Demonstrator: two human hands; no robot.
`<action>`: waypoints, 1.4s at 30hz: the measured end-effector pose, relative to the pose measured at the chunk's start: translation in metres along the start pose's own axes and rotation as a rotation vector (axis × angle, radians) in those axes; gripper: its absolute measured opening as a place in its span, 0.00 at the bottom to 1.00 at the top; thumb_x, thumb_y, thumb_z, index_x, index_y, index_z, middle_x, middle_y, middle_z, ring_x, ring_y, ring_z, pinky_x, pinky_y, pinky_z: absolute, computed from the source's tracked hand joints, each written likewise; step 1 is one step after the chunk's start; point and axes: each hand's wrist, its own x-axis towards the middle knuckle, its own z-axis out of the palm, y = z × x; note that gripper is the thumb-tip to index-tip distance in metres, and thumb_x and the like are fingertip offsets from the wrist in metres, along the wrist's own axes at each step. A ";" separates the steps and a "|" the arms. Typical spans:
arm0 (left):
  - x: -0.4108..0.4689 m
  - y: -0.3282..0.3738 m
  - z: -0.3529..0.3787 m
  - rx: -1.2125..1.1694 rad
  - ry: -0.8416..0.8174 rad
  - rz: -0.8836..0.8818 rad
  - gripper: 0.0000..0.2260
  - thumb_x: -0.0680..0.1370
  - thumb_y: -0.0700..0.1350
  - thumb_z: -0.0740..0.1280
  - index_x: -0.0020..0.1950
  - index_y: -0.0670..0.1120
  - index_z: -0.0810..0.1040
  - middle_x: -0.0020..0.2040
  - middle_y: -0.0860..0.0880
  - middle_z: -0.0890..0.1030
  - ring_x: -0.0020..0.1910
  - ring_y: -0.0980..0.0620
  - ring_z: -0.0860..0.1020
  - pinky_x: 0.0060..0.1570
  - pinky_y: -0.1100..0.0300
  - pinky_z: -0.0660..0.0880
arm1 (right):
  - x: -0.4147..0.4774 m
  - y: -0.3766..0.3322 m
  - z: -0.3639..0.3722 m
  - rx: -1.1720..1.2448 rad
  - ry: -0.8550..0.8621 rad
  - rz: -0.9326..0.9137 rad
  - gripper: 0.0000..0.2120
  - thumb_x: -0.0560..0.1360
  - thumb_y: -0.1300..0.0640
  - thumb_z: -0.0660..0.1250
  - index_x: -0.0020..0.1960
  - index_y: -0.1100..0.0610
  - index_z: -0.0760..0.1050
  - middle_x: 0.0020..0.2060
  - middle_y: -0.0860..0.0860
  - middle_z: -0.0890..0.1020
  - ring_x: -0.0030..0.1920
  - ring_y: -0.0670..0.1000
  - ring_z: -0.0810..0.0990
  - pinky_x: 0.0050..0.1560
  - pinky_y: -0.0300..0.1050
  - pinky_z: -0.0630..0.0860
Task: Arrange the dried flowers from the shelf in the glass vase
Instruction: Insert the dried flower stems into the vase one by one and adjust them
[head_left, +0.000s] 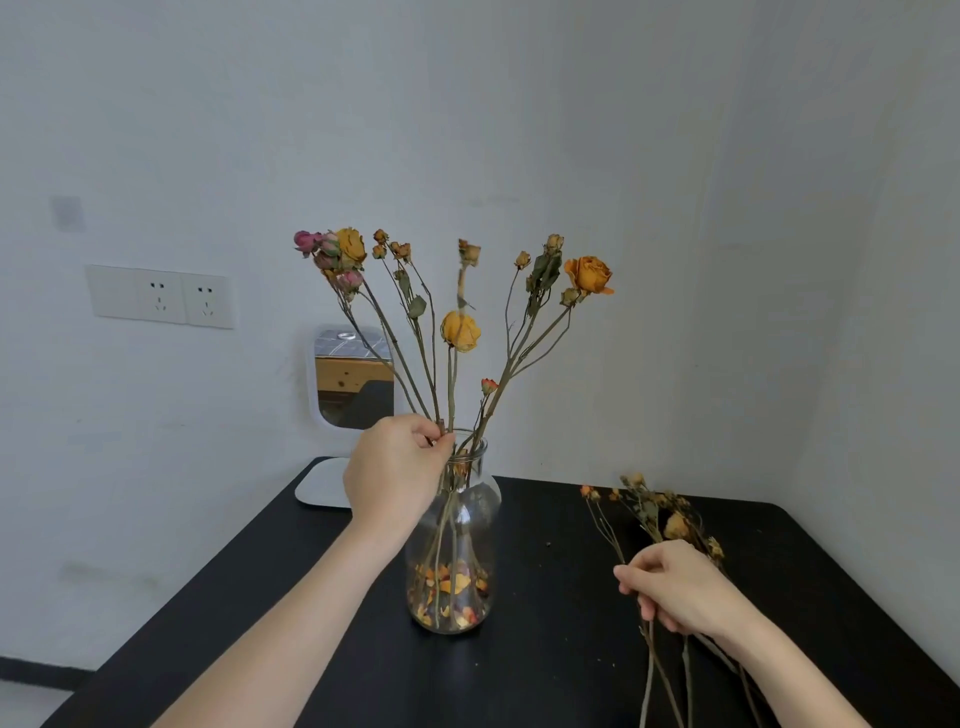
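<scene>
A clear glass vase (470, 519) stands upright on the black table (561, 639), with loose petals at its bottom. Several dried flowers (460, 330), yellow, orange and pink, stand in it and fan out above the rim. My left hand (397, 467) pinches stems right at the vase mouth. To the right, a bunch of dried flowers (662, 512) lies on the table. My right hand (675, 587) grips the stems of that bunch, whose ends run toward the near edge.
A small white-framed mirror (345, 379) on a white base stands behind the vase against the wall. Wall sockets (161, 296) are at the left. The table's left edge drops to the floor; the wall corner lies at the right.
</scene>
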 end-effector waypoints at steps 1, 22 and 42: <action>-0.001 -0.001 0.001 0.014 -0.010 -0.008 0.07 0.73 0.50 0.70 0.47 0.47 0.83 0.42 0.51 0.83 0.34 0.59 0.73 0.30 0.67 0.67 | 0.001 0.000 0.000 0.000 0.003 -0.002 0.10 0.77 0.54 0.64 0.42 0.57 0.79 0.22 0.47 0.76 0.19 0.42 0.69 0.24 0.31 0.68; -0.014 -0.054 0.019 -0.374 -0.440 -0.230 0.27 0.71 0.48 0.72 0.66 0.52 0.64 0.60 0.57 0.69 0.59 0.59 0.67 0.57 0.62 0.63 | 0.001 -0.038 -0.020 0.328 0.109 -0.218 0.11 0.78 0.54 0.62 0.43 0.60 0.78 0.23 0.49 0.75 0.20 0.44 0.66 0.22 0.35 0.63; 0.000 -0.049 0.047 -0.386 -0.398 -0.149 0.29 0.67 0.51 0.75 0.63 0.54 0.66 0.60 0.55 0.71 0.60 0.57 0.67 0.57 0.59 0.65 | 0.003 -0.145 -0.046 0.884 0.491 -0.807 0.11 0.80 0.53 0.59 0.41 0.50 0.75 0.27 0.45 0.75 0.24 0.44 0.66 0.22 0.34 0.62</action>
